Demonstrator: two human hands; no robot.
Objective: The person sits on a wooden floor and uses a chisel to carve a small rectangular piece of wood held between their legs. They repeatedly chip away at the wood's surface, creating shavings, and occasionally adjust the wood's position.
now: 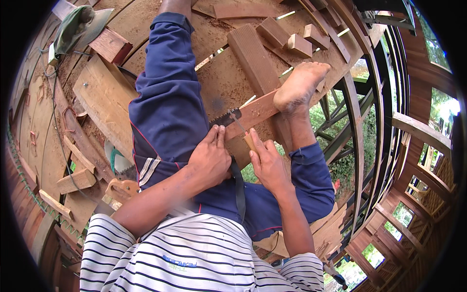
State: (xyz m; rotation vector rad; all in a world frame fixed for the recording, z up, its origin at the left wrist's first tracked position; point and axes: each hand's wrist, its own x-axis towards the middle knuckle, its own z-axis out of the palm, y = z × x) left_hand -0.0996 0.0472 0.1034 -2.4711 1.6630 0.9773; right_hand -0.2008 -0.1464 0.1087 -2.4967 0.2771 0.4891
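A dark, toothed saw blade [225,118] lies along the upper edge of a reddish board [257,114], between my legs. My left hand [210,153] has its fingers together at the board's near end, with the fingertips against the blade; its thumb is hidden. In my right hand [270,163] is a slim file [239,121] with a wooden handle, gripped with the thumb along the handle. Its thin metal shaft slants up to the left, and its tip is at the blade. My bare foot [300,87] presses on the board's far end.
A thick plank [253,61] runs under the board, with several short offcuts [297,45] beyond it. A cap [80,29] rests on a wood block at upper left. A wooden-handled saw [121,187] lies by my left thigh. Gaps and dark metal beams [340,131] are at right.
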